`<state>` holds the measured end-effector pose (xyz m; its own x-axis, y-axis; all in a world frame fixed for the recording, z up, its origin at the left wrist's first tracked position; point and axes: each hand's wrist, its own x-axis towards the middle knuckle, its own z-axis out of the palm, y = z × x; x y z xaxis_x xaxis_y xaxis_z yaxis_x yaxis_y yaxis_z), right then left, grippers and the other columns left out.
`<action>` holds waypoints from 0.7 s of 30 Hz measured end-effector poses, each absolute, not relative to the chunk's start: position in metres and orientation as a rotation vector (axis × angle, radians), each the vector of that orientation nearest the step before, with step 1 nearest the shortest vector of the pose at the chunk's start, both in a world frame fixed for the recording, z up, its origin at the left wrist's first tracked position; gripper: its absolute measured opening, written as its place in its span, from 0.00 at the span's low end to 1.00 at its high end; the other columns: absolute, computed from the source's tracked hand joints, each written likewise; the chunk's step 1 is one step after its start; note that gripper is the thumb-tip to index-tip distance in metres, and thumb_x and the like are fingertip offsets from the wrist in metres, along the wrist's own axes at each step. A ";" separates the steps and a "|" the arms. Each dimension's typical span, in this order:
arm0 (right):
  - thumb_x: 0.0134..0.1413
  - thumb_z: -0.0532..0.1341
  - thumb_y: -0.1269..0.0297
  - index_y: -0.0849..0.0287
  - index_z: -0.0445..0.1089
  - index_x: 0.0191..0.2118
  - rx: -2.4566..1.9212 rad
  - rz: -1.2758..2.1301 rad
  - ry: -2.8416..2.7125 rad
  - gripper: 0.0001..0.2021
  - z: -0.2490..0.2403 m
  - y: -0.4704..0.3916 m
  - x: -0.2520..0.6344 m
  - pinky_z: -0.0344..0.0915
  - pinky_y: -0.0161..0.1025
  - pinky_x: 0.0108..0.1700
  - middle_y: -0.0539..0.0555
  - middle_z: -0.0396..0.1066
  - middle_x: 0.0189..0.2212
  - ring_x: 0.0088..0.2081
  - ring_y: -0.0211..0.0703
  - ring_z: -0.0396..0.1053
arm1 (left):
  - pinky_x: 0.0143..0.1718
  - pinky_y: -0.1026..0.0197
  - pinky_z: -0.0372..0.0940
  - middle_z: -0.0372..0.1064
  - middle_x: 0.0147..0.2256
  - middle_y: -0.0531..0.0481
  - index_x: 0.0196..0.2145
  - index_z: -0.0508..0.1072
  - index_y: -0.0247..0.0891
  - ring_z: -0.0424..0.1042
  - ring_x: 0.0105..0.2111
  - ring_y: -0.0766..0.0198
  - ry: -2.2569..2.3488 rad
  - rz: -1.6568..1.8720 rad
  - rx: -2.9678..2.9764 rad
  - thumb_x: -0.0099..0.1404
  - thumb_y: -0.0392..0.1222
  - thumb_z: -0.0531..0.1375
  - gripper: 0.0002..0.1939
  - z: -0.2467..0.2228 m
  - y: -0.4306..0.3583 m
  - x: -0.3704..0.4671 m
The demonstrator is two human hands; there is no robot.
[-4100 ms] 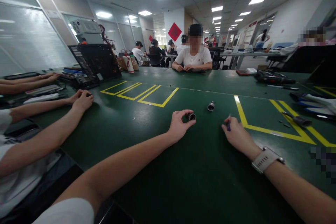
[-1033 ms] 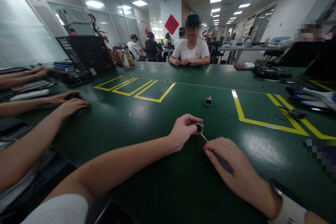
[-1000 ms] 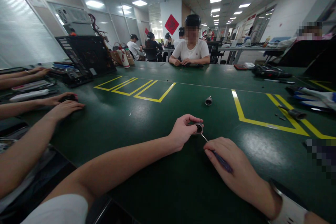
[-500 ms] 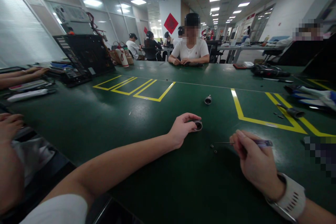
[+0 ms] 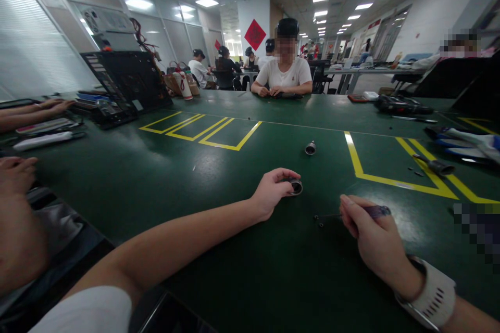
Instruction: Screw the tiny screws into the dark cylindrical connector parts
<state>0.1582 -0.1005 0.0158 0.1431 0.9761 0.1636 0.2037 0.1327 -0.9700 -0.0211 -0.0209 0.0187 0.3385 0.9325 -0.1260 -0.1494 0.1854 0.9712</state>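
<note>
My left hand [image 5: 275, 192] is closed round a short hollow metal cylinder [image 5: 296, 187], its open end facing me, low over the green table. My right hand [image 5: 373, 229], with a pale watch band at the wrist, grips a screwdriver [image 5: 378, 212] by its translucent purplish handle. The thin shaft points left, its tip at or very near two tiny dark ring-shaped parts [image 5: 321, 225] on the tabletop; whether it touches them I cannot tell. Beyond my left hand a similar metal cup-shaped part [image 5: 310, 148] lies on the table.
Yellow tape [image 5: 406, 184] marks boxes on the green table [image 5: 234, 281]. At right lie a metal part with a shaft [image 5: 440, 167], small dark bits and blue-white gloves [image 5: 472, 141]. A black open case [image 5: 128, 80] stands back left. A person [image 5: 284, 73] sits opposite; another person's hand [image 5: 17, 174] is at left.
My right hand has moved slightly left and tilted the screwdriver, bringing its tip down to the tiny rings. My left hand keeps its hold on the metal cylinder.
</note>
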 end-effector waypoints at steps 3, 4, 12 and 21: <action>0.56 0.54 0.50 0.56 0.59 0.16 -1.309 0.789 -1.429 0.22 0.021 -0.105 0.156 0.52 0.34 0.19 0.46 0.55 0.13 0.17 0.35 0.54 | 0.50 0.51 0.66 0.69 0.43 0.43 0.38 0.73 0.34 0.70 0.45 0.58 0.895 0.925 1.107 0.55 0.24 0.57 0.14 0.016 -0.020 -0.021; 0.57 0.53 0.51 0.56 0.59 0.17 -1.290 0.746 -1.466 0.22 0.022 -0.107 0.157 0.53 0.34 0.20 0.46 0.55 0.13 0.17 0.35 0.54 | 0.50 0.51 0.66 0.69 0.43 0.43 0.38 0.73 0.34 0.70 0.45 0.58 0.899 0.927 1.104 0.55 0.23 0.57 0.14 0.016 -0.020 -0.021; 0.61 0.51 0.60 0.57 0.65 0.24 -1.082 0.581 -1.761 0.15 0.026 -0.110 0.154 0.59 0.36 0.26 0.50 0.65 0.22 0.25 0.39 0.63 | 0.50 0.52 0.65 0.73 0.39 0.44 0.39 0.74 0.33 0.72 0.40 0.62 0.940 0.939 1.137 0.51 0.22 0.59 0.18 0.019 -0.024 -0.018; 0.59 0.53 0.59 0.56 0.66 0.24 -1.135 0.605 -1.788 0.14 0.028 -0.109 0.151 0.60 0.37 0.27 0.50 0.66 0.22 0.25 0.40 0.64 | 0.49 0.53 0.65 0.73 0.39 0.45 0.39 0.75 0.34 0.72 0.40 0.62 0.945 0.996 1.178 0.50 0.22 0.59 0.18 0.014 -0.024 -0.018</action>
<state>0.1511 -0.1092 0.0282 -0.1684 0.8871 0.4297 0.4436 0.4575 -0.7706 -0.0181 -0.0238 0.0143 0.2875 0.9556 -0.0646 -0.1146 0.1013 0.9882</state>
